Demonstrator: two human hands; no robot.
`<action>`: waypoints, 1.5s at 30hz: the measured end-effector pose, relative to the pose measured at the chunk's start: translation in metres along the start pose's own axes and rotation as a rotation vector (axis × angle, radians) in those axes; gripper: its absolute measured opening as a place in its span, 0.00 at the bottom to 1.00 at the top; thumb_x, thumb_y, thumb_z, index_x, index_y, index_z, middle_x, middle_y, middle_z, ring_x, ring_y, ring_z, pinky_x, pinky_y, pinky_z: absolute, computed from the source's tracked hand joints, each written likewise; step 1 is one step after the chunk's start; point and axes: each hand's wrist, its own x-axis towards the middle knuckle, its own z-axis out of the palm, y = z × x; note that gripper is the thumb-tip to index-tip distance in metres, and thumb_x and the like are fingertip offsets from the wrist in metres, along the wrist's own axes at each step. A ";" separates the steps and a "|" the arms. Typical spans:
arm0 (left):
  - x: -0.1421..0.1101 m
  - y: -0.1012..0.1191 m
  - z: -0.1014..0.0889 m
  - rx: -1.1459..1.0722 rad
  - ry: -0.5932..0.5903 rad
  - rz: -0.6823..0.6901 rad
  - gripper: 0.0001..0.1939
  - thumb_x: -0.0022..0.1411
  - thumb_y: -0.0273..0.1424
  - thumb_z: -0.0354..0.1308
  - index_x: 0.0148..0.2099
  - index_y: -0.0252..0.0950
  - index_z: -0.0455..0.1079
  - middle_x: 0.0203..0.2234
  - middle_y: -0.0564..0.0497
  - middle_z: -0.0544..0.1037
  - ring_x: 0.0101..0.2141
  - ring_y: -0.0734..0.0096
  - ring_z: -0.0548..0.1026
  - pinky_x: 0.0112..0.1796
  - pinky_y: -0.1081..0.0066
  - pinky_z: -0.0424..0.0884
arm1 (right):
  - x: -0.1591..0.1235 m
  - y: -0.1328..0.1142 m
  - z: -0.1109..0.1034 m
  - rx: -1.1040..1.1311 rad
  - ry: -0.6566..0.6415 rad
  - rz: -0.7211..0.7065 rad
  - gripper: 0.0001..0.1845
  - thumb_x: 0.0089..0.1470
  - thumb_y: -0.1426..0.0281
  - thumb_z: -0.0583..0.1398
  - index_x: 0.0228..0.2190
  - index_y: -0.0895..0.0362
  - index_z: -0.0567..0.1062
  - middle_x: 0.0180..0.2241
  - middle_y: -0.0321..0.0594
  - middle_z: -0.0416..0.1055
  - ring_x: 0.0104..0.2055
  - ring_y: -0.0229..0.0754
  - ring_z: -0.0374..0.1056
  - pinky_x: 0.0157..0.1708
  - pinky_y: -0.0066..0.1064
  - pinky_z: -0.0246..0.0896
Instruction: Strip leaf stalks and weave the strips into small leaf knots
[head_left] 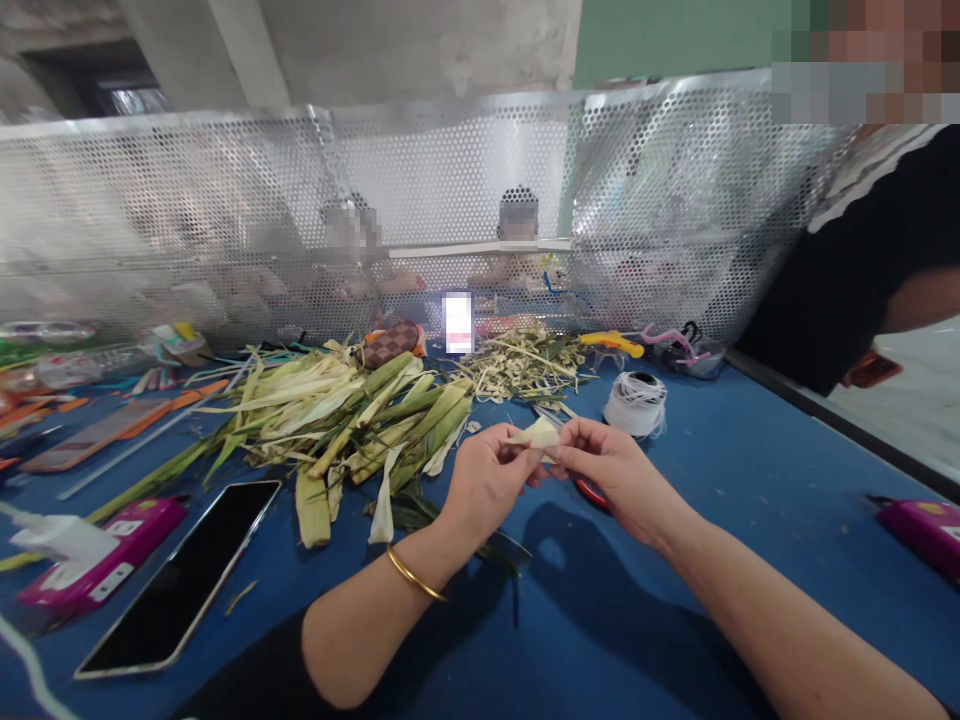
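Between my fingertips is a small pale strip of corn husk (543, 433), folded or bent over. My left hand (486, 480), with a gold bangle on its wrist, pinches the husk from the left. From the right, my right hand (604, 458) grips it between thumb and fingers. Under and behind my hands lie scissors (592, 493) with red handles, mostly hidden. A spool of white string (635, 404) stands just past my right hand. Left of my hands spreads a pile of green and pale corn husks (352, 410).
Husk scraps (521, 365) are heaped farther back, near a bright phone screen (458, 322). A dark phone (184, 580) and a magenta power strip (105, 560) lie at left. A perforated metal screen (450, 180) borders the back. Someone in black (847, 270) is at right.
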 end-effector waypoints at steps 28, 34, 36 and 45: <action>0.000 -0.003 -0.002 -0.391 -0.030 -0.251 0.10 0.46 0.32 0.64 0.29 0.34 0.67 0.22 0.51 0.75 0.22 0.77 0.71 0.23 0.77 0.63 | -0.001 0.003 0.002 -0.428 0.113 -0.401 0.07 0.49 0.64 0.61 0.27 0.54 0.73 0.24 0.36 0.70 0.28 0.40 0.63 0.29 0.32 0.59; -0.001 -0.002 -0.001 -0.355 -0.036 -0.228 0.09 0.48 0.33 0.63 0.29 0.34 0.68 0.22 0.52 0.75 0.22 0.77 0.71 0.23 0.77 0.63 | -0.001 0.005 0.002 -0.409 0.113 -0.347 0.07 0.50 0.64 0.60 0.26 0.54 0.71 0.23 0.34 0.69 0.25 0.38 0.61 0.25 0.30 0.56; -0.002 -0.001 0.000 -0.303 -0.017 -0.202 0.08 0.49 0.33 0.62 0.28 0.34 0.68 0.22 0.52 0.76 0.22 0.77 0.71 0.23 0.77 0.63 | -0.002 0.005 0.002 -0.430 0.121 -0.346 0.07 0.51 0.64 0.59 0.26 0.54 0.71 0.23 0.34 0.69 0.25 0.38 0.61 0.25 0.30 0.57; -0.001 -0.002 0.003 -0.097 0.047 -0.034 0.09 0.53 0.35 0.60 0.28 0.34 0.70 0.21 0.51 0.76 0.21 0.76 0.70 0.23 0.77 0.65 | -0.001 0.009 0.001 -0.509 0.158 -0.336 0.08 0.52 0.65 0.58 0.25 0.55 0.70 0.22 0.35 0.69 0.24 0.37 0.60 0.24 0.29 0.54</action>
